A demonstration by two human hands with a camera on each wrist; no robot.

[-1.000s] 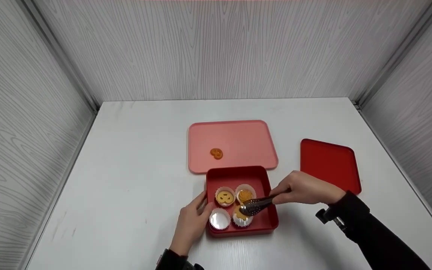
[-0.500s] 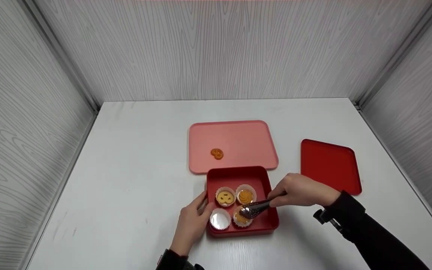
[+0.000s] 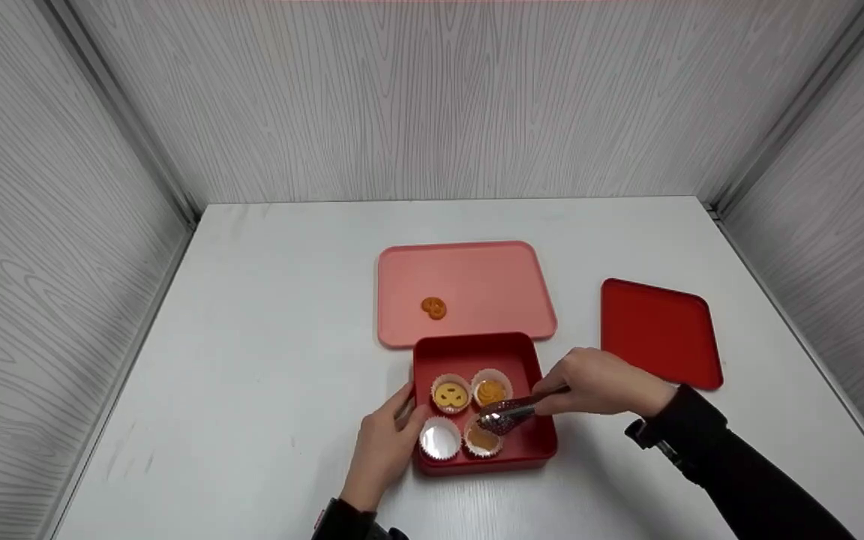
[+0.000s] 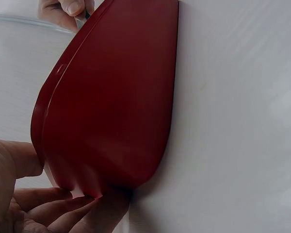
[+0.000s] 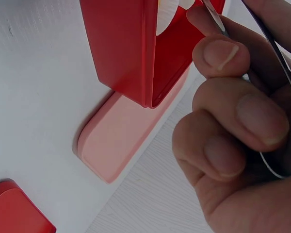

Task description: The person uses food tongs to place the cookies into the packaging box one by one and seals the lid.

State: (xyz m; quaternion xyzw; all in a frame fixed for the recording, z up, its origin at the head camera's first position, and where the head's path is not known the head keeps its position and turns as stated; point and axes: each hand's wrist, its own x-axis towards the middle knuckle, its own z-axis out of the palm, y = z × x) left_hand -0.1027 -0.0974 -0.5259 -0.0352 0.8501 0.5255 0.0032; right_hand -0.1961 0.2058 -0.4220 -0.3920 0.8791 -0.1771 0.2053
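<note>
My right hand [image 3: 601,382] grips metal tongs [image 3: 503,418], their perforated tips over the near-right paper cup in a red box [image 3: 477,349]. A brown-yellow cookie [image 3: 483,439] lies in that cup, partly covered by the tongs. The far-left cup bears a pretzel-like yellow cookie [image 3: 450,394]; the far-right one bears a swirled orange cookie [image 3: 490,392]. Only pale lining shows in the near-left cup [image 3: 440,439]. At the box's left side my left hand [image 3: 383,446] holds its wall, thumb at the rim and fingers [image 4: 53,208] against the outside.
Behind the box lies a pink tray [image 3: 477,274] with a small brown pretzel-shaped cookie [image 3: 433,307] on it. A red lid-like tray [image 3: 661,330] lies to the right. Grey wood-grain walls [image 3: 432,105] bound the white table [image 3: 274,337].
My right hand has shifted slightly left and down with the tongs. The cookie under them now lies lower in the near-right cup. My left hand and the box have stayed put.
</note>
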